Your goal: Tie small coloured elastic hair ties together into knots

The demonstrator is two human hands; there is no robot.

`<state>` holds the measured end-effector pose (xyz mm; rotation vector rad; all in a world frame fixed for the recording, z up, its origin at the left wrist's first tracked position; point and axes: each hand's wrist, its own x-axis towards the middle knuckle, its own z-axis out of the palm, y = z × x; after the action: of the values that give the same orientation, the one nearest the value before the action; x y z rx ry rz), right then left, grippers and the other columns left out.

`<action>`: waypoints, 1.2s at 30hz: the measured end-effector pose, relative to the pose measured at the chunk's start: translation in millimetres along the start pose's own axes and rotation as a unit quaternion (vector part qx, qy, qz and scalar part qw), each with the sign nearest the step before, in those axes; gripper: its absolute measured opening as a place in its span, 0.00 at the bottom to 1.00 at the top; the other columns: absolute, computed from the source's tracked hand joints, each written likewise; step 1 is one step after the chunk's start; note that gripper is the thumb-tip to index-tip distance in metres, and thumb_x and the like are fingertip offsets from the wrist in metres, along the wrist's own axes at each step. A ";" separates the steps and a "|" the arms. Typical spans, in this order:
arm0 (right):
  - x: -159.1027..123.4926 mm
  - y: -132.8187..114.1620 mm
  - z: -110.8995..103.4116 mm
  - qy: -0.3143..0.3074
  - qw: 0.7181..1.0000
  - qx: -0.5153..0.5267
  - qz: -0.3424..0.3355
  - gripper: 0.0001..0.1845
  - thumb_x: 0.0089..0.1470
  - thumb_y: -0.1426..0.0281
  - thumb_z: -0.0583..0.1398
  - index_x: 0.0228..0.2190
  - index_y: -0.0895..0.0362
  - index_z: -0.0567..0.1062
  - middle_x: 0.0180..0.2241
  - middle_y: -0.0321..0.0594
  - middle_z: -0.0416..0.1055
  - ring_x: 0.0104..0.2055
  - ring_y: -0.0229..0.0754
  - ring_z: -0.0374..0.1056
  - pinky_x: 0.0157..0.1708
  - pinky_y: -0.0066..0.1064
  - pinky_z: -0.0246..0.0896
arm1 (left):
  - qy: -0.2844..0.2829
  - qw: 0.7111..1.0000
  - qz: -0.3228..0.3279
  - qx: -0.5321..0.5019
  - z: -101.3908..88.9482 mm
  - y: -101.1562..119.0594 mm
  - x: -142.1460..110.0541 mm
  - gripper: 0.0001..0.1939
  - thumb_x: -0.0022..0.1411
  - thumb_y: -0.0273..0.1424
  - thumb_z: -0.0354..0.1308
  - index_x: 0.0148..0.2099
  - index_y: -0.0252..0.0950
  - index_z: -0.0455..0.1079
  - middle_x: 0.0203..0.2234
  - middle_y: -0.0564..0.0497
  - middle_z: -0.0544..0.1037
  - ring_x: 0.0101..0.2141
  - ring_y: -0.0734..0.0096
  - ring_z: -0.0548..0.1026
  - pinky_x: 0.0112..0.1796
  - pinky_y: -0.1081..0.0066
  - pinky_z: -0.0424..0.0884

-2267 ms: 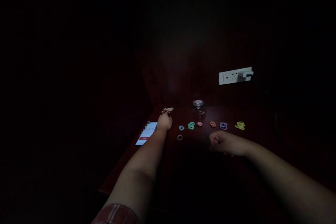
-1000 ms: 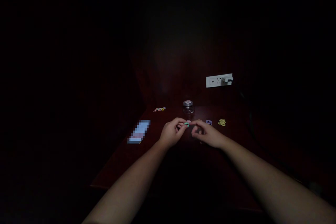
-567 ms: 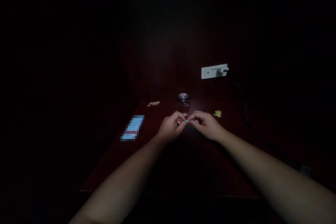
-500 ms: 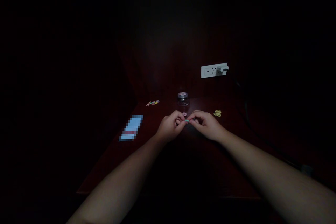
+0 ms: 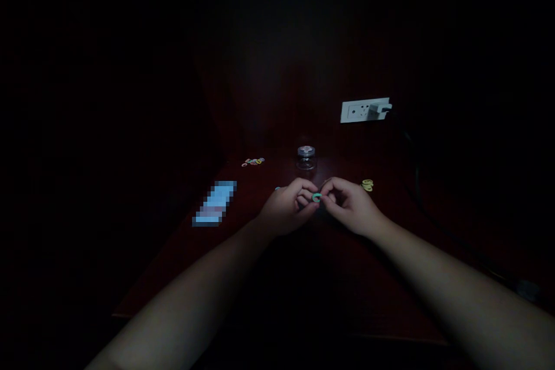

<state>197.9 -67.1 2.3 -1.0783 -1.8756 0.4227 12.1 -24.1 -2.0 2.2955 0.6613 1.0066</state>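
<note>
A small green hair tie (image 5: 317,198), ring-shaped, is held up between my two hands above the dark red table. My left hand (image 5: 289,205) is closed, its finger and thumb tips at the left side of the ring. From the other side, the thumb and finger of my right hand (image 5: 349,205) pinch it. Just beyond the hands stands a small clear jar (image 5: 306,161) with its lid on. Beside my right hand lie several yellow hair ties (image 5: 367,185). A bit of something light blue (image 5: 278,188) peeks out behind my left hand.
Several mixed-colour hair ties (image 5: 254,162) lie at the back left. A lit, blurred-out phone-like screen (image 5: 215,203) rests on the left of the table (image 5: 182,266). On the back wall, a white socket (image 5: 358,111) holds a plug whose dark cable (image 5: 418,185) runs down the right.
The green hair tie has turned and now shows as an open ring. The pink ring seen beyond my fingers is now hidden. The view has shifted slightly.
</note>
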 end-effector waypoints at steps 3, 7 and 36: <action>-0.2 1.1 0.0 0.005 1.000 0.013 0.021 0.04 0.53 0.68 0.57 0.29 0.56 0.68 0.21 0.32 0.59 0.23 0.35 0.55 0.24 0.26 0.52 | -0.006 1.000 0.007 -0.012 -1.4 2.7 0.5 0.14 0.59 0.32 0.57 0.48 0.36 0.64 0.35 0.49 0.77 0.29 0.77 0.74 0.28 0.77 0.68; -0.1 -0.6 0.4 0.003 0.999 0.027 0.024 0.05 0.53 0.67 0.57 0.29 0.56 0.68 0.21 0.32 0.58 0.23 0.35 0.55 0.24 0.27 0.52 | 0.004 1.000 0.011 -0.014 -1.5 3.5 0.8 0.10 0.60 0.32 0.55 0.44 0.35 0.66 0.33 0.50 0.77 0.29 0.76 0.74 0.28 0.77 0.69; 1.3 -8.4 0.7 -0.015 0.998 -0.001 -0.056 0.07 0.54 0.71 0.58 0.36 0.57 0.74 0.29 0.39 0.66 0.25 0.35 0.61 0.26 0.28 0.59 | 0.044 0.977 -0.081 -0.190 8.1 -4.2 0.6 0.07 0.59 0.31 0.56 0.37 0.34 0.60 0.26 0.51 0.76 0.24 0.78 0.74 0.28 0.77 0.69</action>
<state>192.7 -70.7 8.1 -0.9660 -1.9521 0.3743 17.9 -22.9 -9.1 1.8452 0.6179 1.0589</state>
